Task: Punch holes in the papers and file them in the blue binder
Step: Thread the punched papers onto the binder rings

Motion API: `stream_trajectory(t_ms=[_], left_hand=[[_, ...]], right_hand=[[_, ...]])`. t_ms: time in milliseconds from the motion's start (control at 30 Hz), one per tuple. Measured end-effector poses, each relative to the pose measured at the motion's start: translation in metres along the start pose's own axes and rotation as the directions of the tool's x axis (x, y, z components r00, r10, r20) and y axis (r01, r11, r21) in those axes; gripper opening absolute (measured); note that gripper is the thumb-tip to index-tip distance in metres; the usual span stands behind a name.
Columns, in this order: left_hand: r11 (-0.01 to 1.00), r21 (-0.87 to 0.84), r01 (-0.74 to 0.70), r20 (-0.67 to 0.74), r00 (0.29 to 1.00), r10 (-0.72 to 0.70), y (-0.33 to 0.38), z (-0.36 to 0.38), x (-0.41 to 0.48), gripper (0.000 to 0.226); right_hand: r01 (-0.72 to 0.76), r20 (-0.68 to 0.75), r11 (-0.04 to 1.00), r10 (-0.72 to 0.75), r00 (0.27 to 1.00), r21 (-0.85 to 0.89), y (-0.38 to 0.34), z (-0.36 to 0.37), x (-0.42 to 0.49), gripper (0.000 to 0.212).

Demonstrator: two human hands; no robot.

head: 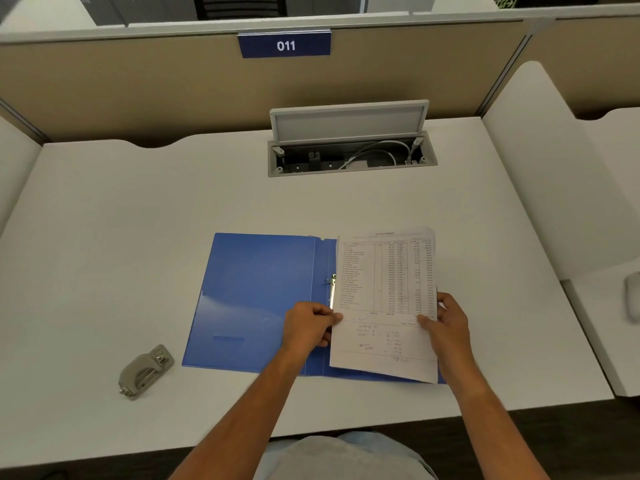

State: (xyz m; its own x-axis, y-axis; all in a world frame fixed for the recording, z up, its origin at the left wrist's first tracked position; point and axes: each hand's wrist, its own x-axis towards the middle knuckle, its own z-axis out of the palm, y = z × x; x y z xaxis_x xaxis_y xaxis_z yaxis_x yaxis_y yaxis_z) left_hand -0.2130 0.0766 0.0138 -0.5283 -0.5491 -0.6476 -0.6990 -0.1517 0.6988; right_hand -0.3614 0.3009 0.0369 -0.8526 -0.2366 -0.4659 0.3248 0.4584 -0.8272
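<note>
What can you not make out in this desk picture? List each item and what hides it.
Head view:
- Print on the papers: too small, blurred.
- Any punched holes: too small, partly behind the left hand.
- Right half of the blue binder: covered by the papers.
- White object at the right: cut off by the frame edge.

Glossy plastic binder [256, 299], matt paper sheets [384, 306], metal punch [145, 370].
</note>
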Motion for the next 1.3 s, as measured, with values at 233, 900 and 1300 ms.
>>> stream_trajectory(t_ms=[233, 900, 1300], left_hand=[[0.996, 0.09, 0.012, 0.045, 0.999, -0.016, 0.002, -0.004, 0.004, 0.021], [0.948, 0.24, -0.211, 0.083, 0.977, 0.196, 0.021, -0.018, 0.032, 0.009], [0.991, 0.12, -0.055, 0.069, 0.997, 0.047, 0.065, -0.027, 0.07, 0.024]], right_hand=[[-0.018, 0.024, 1.0, 0.018, 1.0, 0.022, -0.001, -0.002, 0.0, 0.042], [0.018, 0.004, 0.999, -0.018, 1.0, 0.035, -0.012, -0.003, -0.004, 0.037], [0.08, 0.004, 0.993, -0.08, 0.997, 0.088, -0.017, 0.003, -0.01, 0.037]])
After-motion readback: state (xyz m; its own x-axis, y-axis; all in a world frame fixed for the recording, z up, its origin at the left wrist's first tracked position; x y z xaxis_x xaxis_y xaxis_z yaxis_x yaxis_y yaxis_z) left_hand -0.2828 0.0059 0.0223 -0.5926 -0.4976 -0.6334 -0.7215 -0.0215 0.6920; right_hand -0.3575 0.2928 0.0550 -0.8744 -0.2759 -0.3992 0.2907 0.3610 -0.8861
